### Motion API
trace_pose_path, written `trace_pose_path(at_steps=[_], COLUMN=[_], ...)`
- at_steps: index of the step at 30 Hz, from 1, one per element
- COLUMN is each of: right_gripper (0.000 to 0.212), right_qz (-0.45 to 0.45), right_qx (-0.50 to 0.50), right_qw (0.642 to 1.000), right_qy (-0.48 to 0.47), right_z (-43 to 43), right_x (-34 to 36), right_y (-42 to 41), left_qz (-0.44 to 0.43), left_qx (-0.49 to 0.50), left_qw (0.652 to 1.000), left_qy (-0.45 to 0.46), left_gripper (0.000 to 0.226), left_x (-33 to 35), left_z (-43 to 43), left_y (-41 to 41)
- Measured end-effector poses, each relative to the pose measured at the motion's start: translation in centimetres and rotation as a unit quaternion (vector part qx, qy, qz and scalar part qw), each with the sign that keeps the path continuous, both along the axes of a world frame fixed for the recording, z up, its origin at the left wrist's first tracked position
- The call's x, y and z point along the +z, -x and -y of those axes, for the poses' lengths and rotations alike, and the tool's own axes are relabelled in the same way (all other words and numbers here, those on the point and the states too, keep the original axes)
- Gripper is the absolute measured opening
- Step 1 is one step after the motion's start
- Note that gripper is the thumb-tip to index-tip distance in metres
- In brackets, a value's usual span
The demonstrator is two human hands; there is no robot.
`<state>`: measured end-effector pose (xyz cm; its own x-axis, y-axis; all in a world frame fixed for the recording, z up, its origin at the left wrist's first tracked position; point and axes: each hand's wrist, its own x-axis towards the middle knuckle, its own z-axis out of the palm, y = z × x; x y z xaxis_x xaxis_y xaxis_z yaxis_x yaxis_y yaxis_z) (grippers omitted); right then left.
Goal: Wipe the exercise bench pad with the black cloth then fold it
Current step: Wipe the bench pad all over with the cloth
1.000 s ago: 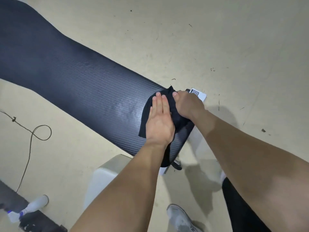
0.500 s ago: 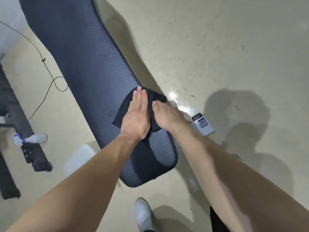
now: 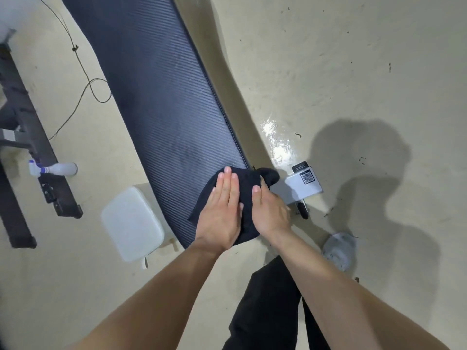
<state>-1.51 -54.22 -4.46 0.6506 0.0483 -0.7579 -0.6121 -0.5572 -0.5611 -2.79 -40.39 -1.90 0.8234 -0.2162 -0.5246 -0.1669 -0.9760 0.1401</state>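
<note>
The long black ribbed bench pad [image 3: 161, 97] runs from the top left down to its near end at the middle. The black cloth [image 3: 249, 183] lies bunched on that near end, one corner hanging over the pad's right edge. My left hand [image 3: 222, 213] rests flat on the cloth with fingers straight and together. My right hand [image 3: 270, 213] presses on the cloth's right side beside it, fingers extended, thumb side toward the left hand. Much of the cloth is hidden under both hands.
A white block with a QR sticker [image 3: 304, 186] sits on the floor right of the pad end. A white cushion [image 3: 131, 223] lies left of it. A spray bottle [image 3: 54, 169], a dark metal frame [image 3: 38, 152] and a thin cable [image 3: 83, 72] are at left. My shoe [image 3: 338, 250] is lower right.
The view has swung, so the pad now runs steeply up the frame. Both hands stay on the cloth at the pad's near end, the right hand now flatter beside the left.
</note>
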Motion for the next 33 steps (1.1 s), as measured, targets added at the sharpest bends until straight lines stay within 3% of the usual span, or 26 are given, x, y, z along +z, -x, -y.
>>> trace_pose_path(at_steps=[8,23,33], right_gripper=[0.053,0.05,0.054], right_qz=[0.03,0.075,0.032], right_qx=[-0.032,-0.006,0.028], right_qw=[0.999,0.997,0.996], right_qy=[0.017,0.008,-0.083], right_z=[-4.0,-10.1,-12.7], right_x=[-0.3,0.0,-0.8], right_y=[-10.1,-29.7,-43.9], left_qz=[0.021,0.042,0.085], left_qx=[0.108,0.111,0.15], left_qw=[0.993,0.992,0.985], left_qy=[0.031,0.035,0.008], left_gripper=[0.062,0.063,0.061], left_x=[-0.4,-1.1,-1.6], left_z=[-1.7,-8.6,-11.1], left_y=[-8.0,-27.2,-40.3])
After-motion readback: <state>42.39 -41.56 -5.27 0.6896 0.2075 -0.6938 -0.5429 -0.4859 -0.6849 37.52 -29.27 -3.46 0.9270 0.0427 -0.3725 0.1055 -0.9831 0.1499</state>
